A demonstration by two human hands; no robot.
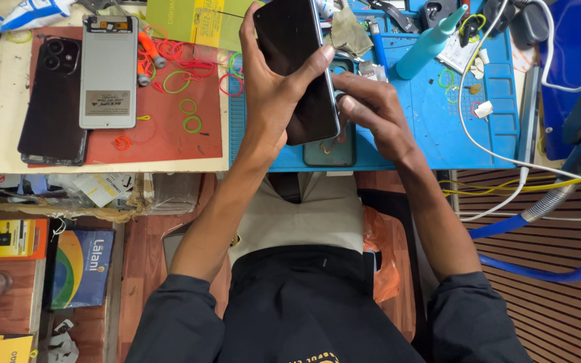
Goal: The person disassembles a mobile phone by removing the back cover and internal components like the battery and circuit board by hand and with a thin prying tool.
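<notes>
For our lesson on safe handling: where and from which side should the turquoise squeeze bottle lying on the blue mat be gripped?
Probably around the wide round body of the turquoise squeeze bottle, not the thin nozzle. It lies tilted on the blue mat, nozzle pointing up-right toward cables and small parts, so come from above, with fingers across its width. The right hand is the nearer hand.

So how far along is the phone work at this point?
Looks done: a dark phone back and a grey inner frame lie apart on the red mat. In hand: the left hand holds a black phone tilted above the blue mat, thumb across its screen, while the right hand touches its edge. Left: a green case lies beneath, empty.
</notes>
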